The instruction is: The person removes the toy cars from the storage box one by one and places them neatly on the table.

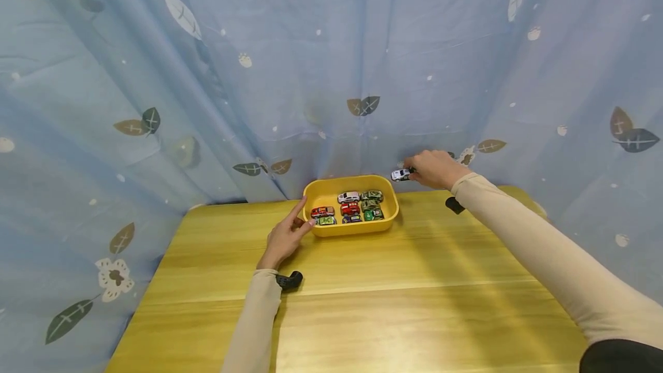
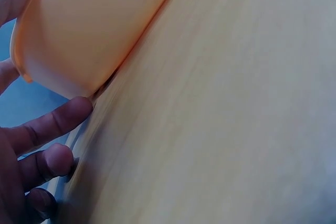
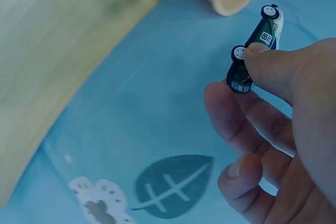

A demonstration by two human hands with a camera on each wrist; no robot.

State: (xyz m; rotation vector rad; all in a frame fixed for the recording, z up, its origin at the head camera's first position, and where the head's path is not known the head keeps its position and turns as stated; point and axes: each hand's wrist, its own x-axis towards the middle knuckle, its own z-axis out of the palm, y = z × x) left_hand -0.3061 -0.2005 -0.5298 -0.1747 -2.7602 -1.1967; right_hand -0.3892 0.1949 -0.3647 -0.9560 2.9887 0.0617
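A yellow plastic bin (image 1: 352, 229) stands at the far edge of the wooden table, with several toy cars inside, among them a red one (image 1: 350, 208) and a green one (image 1: 373, 214). My left hand (image 1: 285, 238) holds the bin's left end, thumb and index finger at the rim; its other fingers (image 2: 58, 124) spread low beside the bin's wall. Right of the bin and above the table, my right hand (image 1: 432, 168) pinches a small white toy car (image 1: 401, 175). The right wrist view shows the dark green side and wheels of this toy car (image 3: 257, 48) between thumb and fingers.
A blue curtain (image 1: 331, 73) with leaf and flower prints hangs behind the table's far edge. The wooden table (image 1: 373, 298) extends toward me. Black wrist straps (image 1: 290, 281) sit on both wrists.
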